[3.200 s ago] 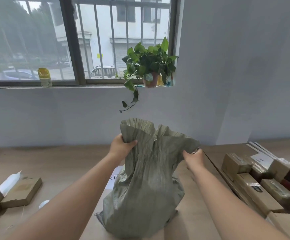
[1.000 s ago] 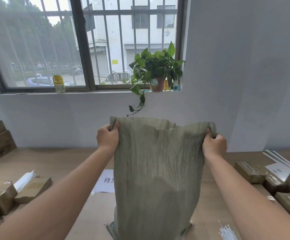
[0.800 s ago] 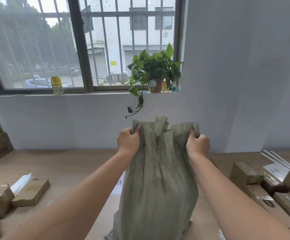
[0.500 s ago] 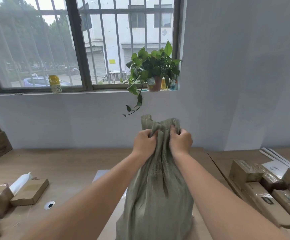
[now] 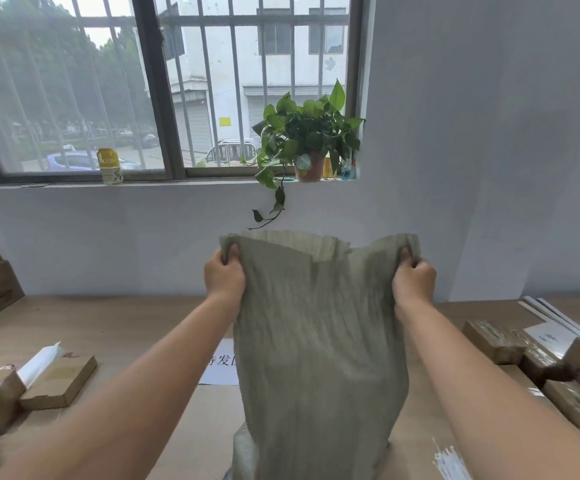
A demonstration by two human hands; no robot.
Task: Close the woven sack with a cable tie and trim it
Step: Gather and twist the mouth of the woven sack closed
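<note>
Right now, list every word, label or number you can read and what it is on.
"发": white paper sheet on the table, beside the sack; neighbouring characters cut off.
Yellow bottle label: blurred, unreadable.
Parcel labels at right: too small to read.

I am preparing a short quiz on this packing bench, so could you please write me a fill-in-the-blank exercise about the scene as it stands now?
1. The left hand and right hand each grip a top corner of the woven ____.
2. The mouth of the sack is spread wide, not yet ____.
3. The potted plant stands on the window ____.
4. The loose white cable ties lie on the table to the sack's ____.

Missing words: sack; tied; sill; right
</note>
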